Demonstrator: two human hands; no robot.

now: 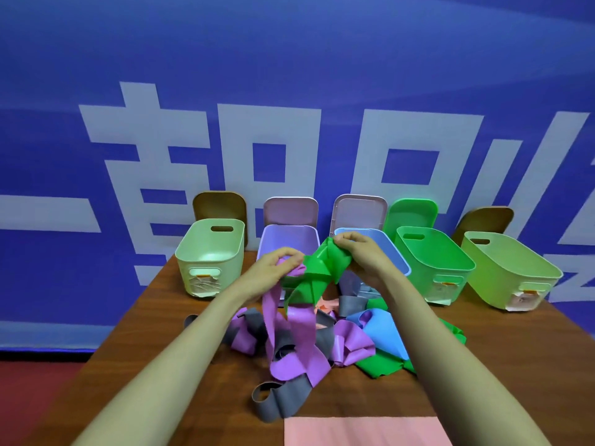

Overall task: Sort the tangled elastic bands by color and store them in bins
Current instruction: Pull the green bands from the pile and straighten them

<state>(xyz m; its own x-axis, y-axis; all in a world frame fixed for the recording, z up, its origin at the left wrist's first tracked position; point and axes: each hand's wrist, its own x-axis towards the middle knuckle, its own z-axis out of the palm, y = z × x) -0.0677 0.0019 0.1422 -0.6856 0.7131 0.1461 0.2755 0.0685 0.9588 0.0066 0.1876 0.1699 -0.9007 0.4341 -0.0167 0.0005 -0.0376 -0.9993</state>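
A tangle of elastic bands lies on the wooden table [483, 365]: purple [302, 342], grey [283, 400], blue [383, 333] and green [380, 365] ones. Both hands are raised above the pile. My left hand [273, 268] pinches a purple band that hangs down into the heap. My right hand [360, 255] grips a bright green band [318, 272], which is knotted around the purple one between the two hands. Behind stand five bins: pale green [209, 252], lilac [289, 236], light blue [389, 246], bright green [431, 259] and yellow-green [505, 268].
Lids lean upright against the blue wall behind each bin, such as the brown lid [220, 204] and the green lid [412, 214]. A pink sheet [363, 429] lies at the table's near edge. The floor at left is red.
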